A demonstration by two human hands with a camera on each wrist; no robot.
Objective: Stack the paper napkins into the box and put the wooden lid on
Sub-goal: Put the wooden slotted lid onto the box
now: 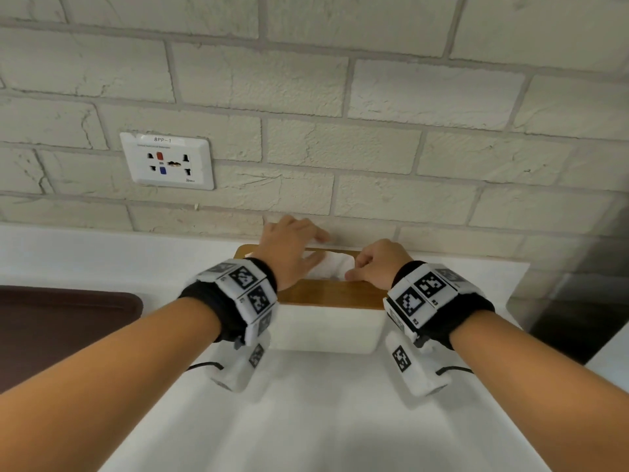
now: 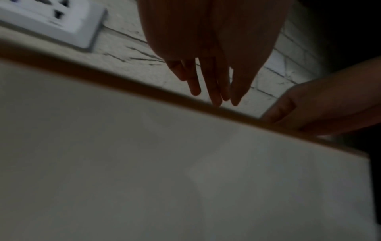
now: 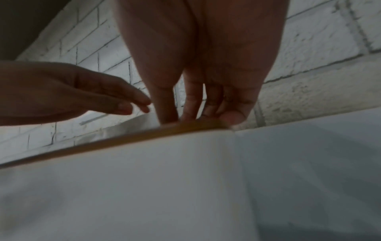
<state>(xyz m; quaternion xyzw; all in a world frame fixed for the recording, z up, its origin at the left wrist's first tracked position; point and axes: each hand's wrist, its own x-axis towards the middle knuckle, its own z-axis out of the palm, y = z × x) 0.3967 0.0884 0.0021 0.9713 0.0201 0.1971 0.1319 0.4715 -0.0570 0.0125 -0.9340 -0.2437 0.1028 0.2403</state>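
A white box (image 1: 326, 328) stands on the counter against the brick wall, with the wooden lid (image 1: 326, 294) lying on top of it. A white napkin (image 1: 332, 265) pokes up through the lid's slot. My left hand (image 1: 299, 245) hovers over the left half of the lid with straight fingers (image 2: 214, 91) just above its edge (image 2: 123, 81). My right hand (image 1: 371, 264) is on the right half, its fingertips (image 3: 191, 107) pressing down on the lid (image 3: 123, 138) right beside the napkin (image 3: 136, 124). Nothing is pinched that I can see.
A white wall socket (image 1: 168, 161) sits on the brick wall at the upper left. A dark brown tray (image 1: 61, 328) lies left of the box. The white counter (image 1: 306, 420) stretches toward me, and a dark metal surface (image 1: 578, 301) stands at the right.
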